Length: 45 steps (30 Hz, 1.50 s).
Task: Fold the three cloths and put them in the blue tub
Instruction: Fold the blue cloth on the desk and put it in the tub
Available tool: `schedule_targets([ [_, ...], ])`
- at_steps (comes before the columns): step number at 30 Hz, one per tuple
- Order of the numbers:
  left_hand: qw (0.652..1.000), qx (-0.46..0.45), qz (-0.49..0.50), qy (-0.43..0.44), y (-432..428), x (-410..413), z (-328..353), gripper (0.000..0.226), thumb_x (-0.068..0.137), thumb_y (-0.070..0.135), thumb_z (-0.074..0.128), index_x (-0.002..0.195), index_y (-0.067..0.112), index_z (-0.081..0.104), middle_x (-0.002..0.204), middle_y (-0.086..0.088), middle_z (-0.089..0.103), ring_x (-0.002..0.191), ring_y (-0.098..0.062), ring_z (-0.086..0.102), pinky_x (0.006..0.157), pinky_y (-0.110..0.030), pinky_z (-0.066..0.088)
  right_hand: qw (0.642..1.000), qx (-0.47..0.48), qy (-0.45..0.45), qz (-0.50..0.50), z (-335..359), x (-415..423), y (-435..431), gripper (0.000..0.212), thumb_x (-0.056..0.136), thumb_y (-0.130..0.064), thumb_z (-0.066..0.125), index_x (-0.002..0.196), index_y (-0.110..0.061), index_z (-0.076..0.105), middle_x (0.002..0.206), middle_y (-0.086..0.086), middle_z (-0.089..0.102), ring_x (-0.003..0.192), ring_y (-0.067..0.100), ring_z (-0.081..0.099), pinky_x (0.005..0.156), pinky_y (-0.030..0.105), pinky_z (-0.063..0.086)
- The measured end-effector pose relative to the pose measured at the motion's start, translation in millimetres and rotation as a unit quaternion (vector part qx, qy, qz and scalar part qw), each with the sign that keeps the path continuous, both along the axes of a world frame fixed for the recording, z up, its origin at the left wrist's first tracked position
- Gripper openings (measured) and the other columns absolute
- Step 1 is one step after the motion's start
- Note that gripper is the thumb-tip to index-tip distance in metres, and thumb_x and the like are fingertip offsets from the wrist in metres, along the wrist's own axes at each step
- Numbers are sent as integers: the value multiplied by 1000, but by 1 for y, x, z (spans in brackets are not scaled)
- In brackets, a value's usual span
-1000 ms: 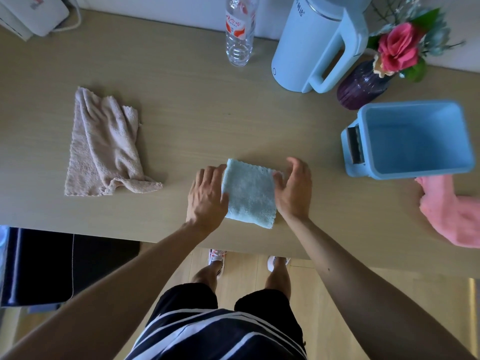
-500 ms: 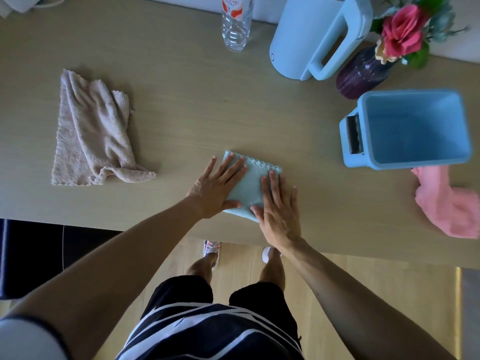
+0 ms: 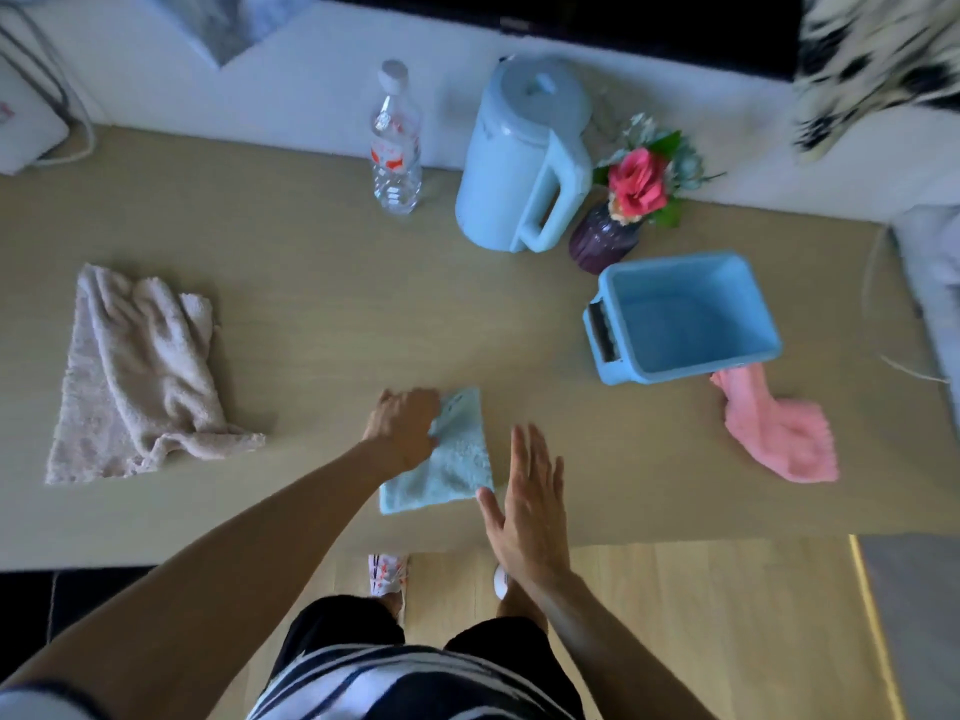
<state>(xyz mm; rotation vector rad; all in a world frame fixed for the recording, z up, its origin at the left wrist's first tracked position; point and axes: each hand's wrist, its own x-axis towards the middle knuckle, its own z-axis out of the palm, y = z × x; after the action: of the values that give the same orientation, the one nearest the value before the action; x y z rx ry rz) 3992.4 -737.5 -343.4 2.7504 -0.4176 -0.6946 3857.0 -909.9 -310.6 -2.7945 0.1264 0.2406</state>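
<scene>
The left hand (image 3: 402, 426) pinches the folded light-blue cloth (image 3: 447, 462) near the tabletop's (image 3: 322, 314) front edge. The right hand (image 3: 527, 504) is flat, open and empty. The bottle's (image 3: 395, 148) red label is unreadable.

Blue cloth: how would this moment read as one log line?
blue cloth: folded, on table | left hand: gripping its far corner | right hand: open, beside it | tub: empty | beige, pink cloths: unfolded
</scene>
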Motion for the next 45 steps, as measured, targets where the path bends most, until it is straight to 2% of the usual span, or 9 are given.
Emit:
schedule_targets([
  [4, 980, -92, 82, 158, -2, 4, 23, 24, 74, 32, 76, 67, 16, 59, 68, -4, 60, 60, -13, 53, 53, -25, 36, 994, 97, -39, -37, 24, 6, -11, 87, 93, -38, 59, 158, -11, 7, 163, 10, 19, 149, 25, 25, 119, 43, 30],
  [11, 899, -370, 157, 172, -39, 6, 126, 25, 80, 15, 80, 94, 34, 71, 85, 7, 76, 80, -12, 69, 73, -29, 55, 917, 359, -91, -147, 79, 33, -49, 93, 81, -50, 66, 156, -21, 19, 148, 2, 42, 134, 10, 44, 106, 13, 37],
  [15, 783, -556, 215, 176, -92, 6, 181, 42, 75, 13, 78, 114, 19, 65, 97, 3, 74, 90, -11, 69, 79, -30, 61, 757, 610, -71, -224, 120, 69, -98, 82, 70, -27, 77, 143, -20, 42, 131, 9, 63, 121, 23, 60, 92, 27, 53],
  [21, 712, -631, 293, 94, -185, 6, 212, 52, 76, 14, 75, 124, 7, 55, 94, 4, 74, 84, -9, 70, 70, -24, 58, 690, 696, -4, -198, 155, 100, -210, 83, 70, -5, 75, 144, -25, 42, 123, 10, 70, 113, 29, 65, 90, 49, 54],
  [24, 729, -593, 340, 41, -225, 7, 209, 49, 77, 19, 76, 120, 14, 53, 92, 6, 74, 79, -5, 71, 69, -27, 59, 718, 672, 10, -181, 166, 113, -256, 98, 67, 3, 80, 148, -32, 35, 118, 8, 72, 102, 20, 69, 82, 39, 55],
  [29, 783, -514, 347, -45, -273, 11, 195, 51, 88, 12, 70, 122, 36, 41, 98, 2, 72, 70, -6, 65, 59, -26, 55, 827, 557, -22, -79, 173, 136, -311, 63, 76, -4, 73, 127, -33, 49, 115, 12, 66, 94, 20, 66, 75, 33, 56],
  [34, 856, -427, 288, -32, -289, 33, 172, 25, 78, 25, 73, 99, 37, 68, 100, 6, 67, 77, -11, 61, 70, -27, 50, 914, 404, -11, -21, 167, 167, -340, 33, 86, 9, 60, 102, -18, 70, 83, -18, 63, 63, -4, 54, 62, 18, 41],
  [38, 890, -392, 232, -9, -295, 57, 157, 47, 76, 13, 82, 119, 24, 67, 121, 5, 57, 99, -24, 62, 89, -30, 52, 959, 281, 6, -22, 149, 192, -351, 38, 75, -1, 68, 101, -28, 74, 102, -5, 64, 88, 10, 61, 78, 29, 49],
  [45, 937, -282, 207, 23, -311, 93, 125, 61, 79, 7, 75, 136, 14, 55, 119, -10, 64, 61, 0, 57, 59, -16, 45, 993, 59, 95, 49, 123, 239, -352, 60, 71, -2, 74, 127, -22, 64, 121, 11, 54, 112, 28, 56, 83, 23, 38],
])
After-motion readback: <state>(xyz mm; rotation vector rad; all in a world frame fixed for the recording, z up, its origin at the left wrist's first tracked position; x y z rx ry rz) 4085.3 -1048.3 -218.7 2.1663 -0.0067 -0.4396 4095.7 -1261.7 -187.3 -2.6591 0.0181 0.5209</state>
